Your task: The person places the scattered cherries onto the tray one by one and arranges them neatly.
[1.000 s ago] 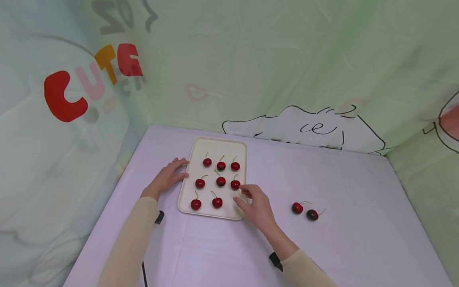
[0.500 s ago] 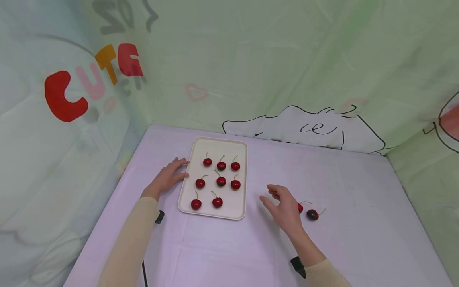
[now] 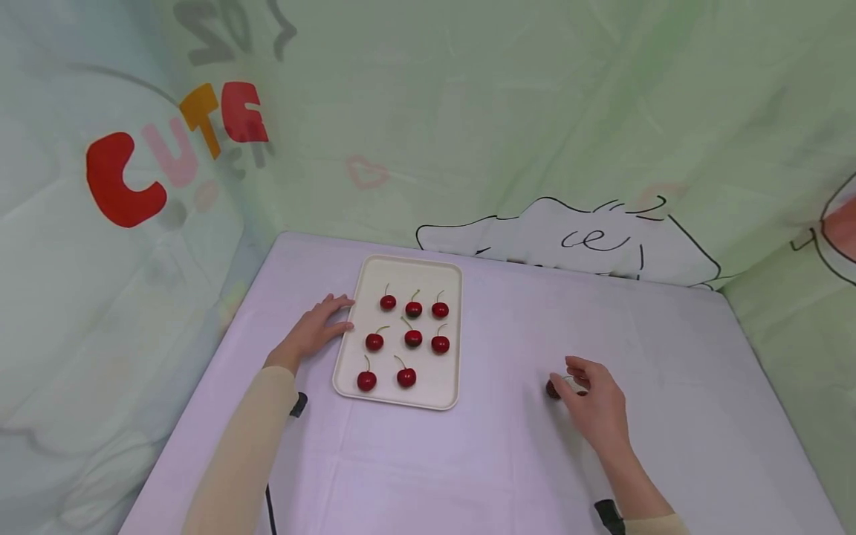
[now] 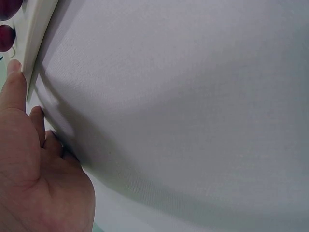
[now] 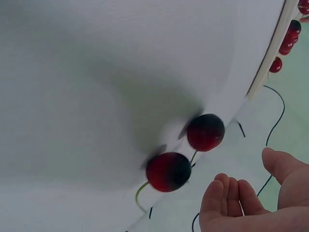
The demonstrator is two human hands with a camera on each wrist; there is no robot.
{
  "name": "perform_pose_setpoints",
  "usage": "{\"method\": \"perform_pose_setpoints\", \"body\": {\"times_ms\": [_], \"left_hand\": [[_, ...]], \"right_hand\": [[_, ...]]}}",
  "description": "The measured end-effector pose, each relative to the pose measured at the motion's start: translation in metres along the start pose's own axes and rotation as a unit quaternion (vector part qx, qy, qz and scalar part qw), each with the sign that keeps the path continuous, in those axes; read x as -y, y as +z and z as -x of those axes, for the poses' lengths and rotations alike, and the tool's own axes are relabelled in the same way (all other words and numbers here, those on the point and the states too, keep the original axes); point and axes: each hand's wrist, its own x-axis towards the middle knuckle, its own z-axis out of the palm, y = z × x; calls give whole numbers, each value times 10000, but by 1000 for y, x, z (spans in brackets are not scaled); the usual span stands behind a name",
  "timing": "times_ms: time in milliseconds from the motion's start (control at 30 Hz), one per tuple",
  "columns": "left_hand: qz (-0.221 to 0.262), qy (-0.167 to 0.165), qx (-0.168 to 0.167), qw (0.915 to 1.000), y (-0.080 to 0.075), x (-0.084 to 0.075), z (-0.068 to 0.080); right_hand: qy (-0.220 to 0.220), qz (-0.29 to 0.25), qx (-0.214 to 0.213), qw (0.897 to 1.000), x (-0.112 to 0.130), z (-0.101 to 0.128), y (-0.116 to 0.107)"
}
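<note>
Head view: cream tray (image 3: 449,276) with 8 red cherries in rows of 3, 3 and 2. Left hand (image 3: 313,333) flat, fingers straight against the tray's left rim. Right hand (image 3: 591,405) well right of the tray, loosely cupped over 2 loose cherries (image 3: 552,389) on the lilac tablecloth (image 3: 508,461).

Left wrist view: straight fingertips (image 4: 13,72) touching the tray (image 4: 39,29) edge.

Right wrist view: right hand (image 5: 251,203) relaxed, gripping nothing, just beside 2 loose cherries (image 5: 169,171); tray (image 5: 270,63) beyond.

Right hand (image 3: 595,405) fingers loosely curled, left hand (image 3: 310,332) flat
</note>
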Motion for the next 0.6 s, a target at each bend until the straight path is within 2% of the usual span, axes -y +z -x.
{"method": "perform_pose_setpoints", "body": {"times_ms": [233, 333, 600], "left_hand": [[-59, -46, 10, 10000, 0, -1, 0], [-57, -79, 16, 10000, 1, 0, -1], [-76, -66, 20, 9999, 2, 3, -2]], "right_hand": [[582, 226, 72, 9980, -32, 4, -22], [772, 266, 226, 9964, -44, 5, -28], [1145, 374, 577, 9910, -65, 0, -28]]}}
